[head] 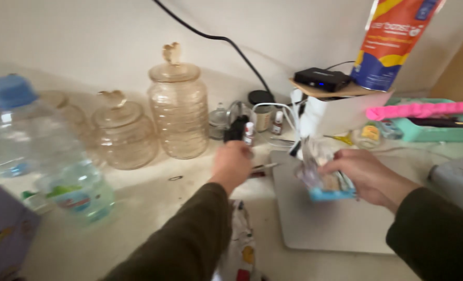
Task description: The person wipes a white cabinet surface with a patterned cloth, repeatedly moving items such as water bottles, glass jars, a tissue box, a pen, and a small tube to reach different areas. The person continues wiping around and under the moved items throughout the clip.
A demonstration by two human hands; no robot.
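Note:
My left hand [231, 164] reaches forward over the counter with its fingers curled, close to a small dropper bottle [248, 133] and a dark object [235, 128]. The blur hides whether it grips anything. My right hand [369, 176] holds a crinkly clear and light-blue packet [322, 182] above a closed grey laptop [335, 218]. Both arms wear dark olive sleeves.
Ribbed amber glass jars [178, 112] [123, 132] stand at the back left. A big clear water bottle with a blue cap [39, 151] is at the left. A white box [341, 112], a black device [322, 78], a pink strip [424, 110], a teal tray [440, 130] and cables crowd the right.

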